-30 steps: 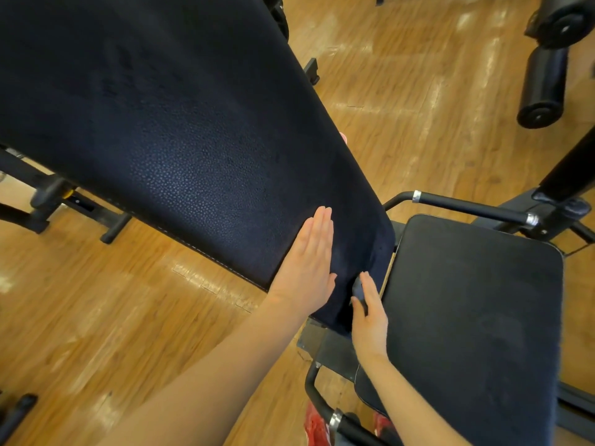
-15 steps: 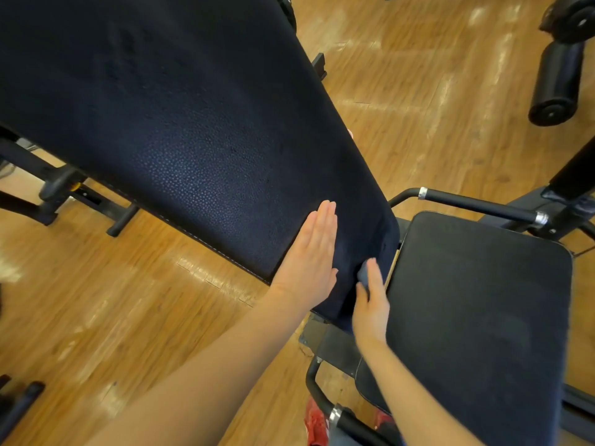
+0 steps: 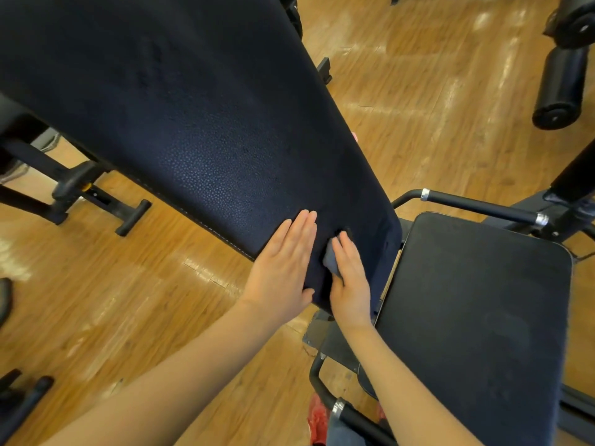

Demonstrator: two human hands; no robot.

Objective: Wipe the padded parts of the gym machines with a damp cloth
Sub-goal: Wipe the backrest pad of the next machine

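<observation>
A long dark blue padded backrest (image 3: 193,123) slopes down from the upper left to a square black seat pad (image 3: 476,317) at the right. My left hand (image 3: 283,268) lies flat with straight fingers on the backrest's lower end. Beside it my right hand (image 3: 349,278) presses a small grey-blue cloth (image 3: 331,260) against the same pad. Most of the cloth is hidden under the fingers.
Black handle bars (image 3: 476,204) with silver collars flank the seat. Black roller pads (image 3: 561,85) hang at the upper right. A black frame foot (image 3: 128,217) stands on the wooden floor (image 3: 96,300) at the left. Red shoes (image 3: 317,416) show at the bottom.
My right hand has slid with the cloth from the backrest's lower right edge up onto its face, closer to my left hand. My left hand has stayed flat in place.
</observation>
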